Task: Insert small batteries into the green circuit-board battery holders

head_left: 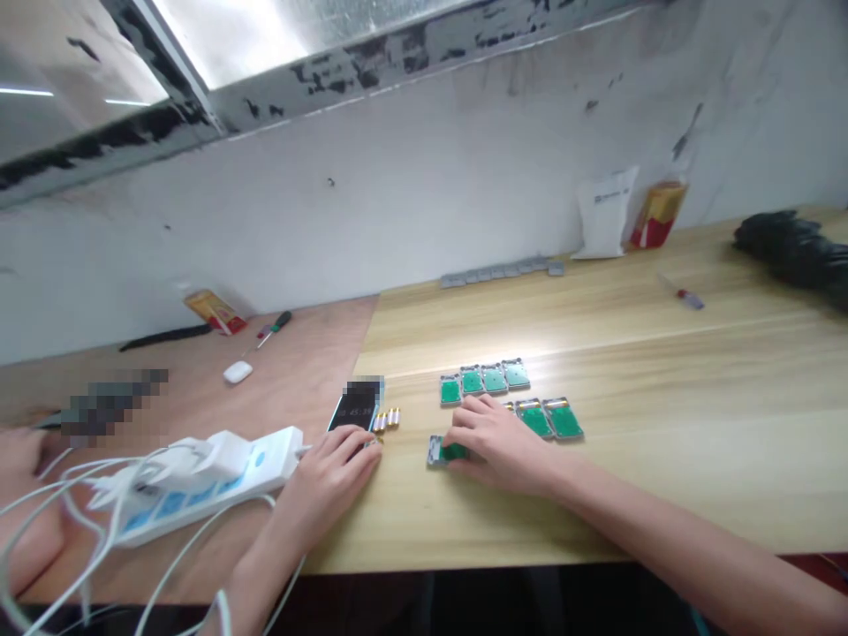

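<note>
My right hand (500, 446) is closed over a grey case with a green circuit board (453, 451), which lies flat; the fingers hide part of it. Behind and beside this hand are more such cases: a row of several boards (494, 378) and, close to the wrist, a board with a gold battery along its top edge (563, 419). My left hand (337, 473) rests on the table with its fingers together, the tips at a small gold battery mostly hidden beneath them. Just beyond stand small gold batteries (393, 418) beside a phone (354, 406) showing a timer.
A white power strip (205, 486) with plugs and looping cables lies left. Another person's hand (23, 468) is at the far left. Further back are a screwdriver (275, 328), a white case (238, 372), grey pieces (500, 272), a white packet (604, 215) and a black bag (791, 252).
</note>
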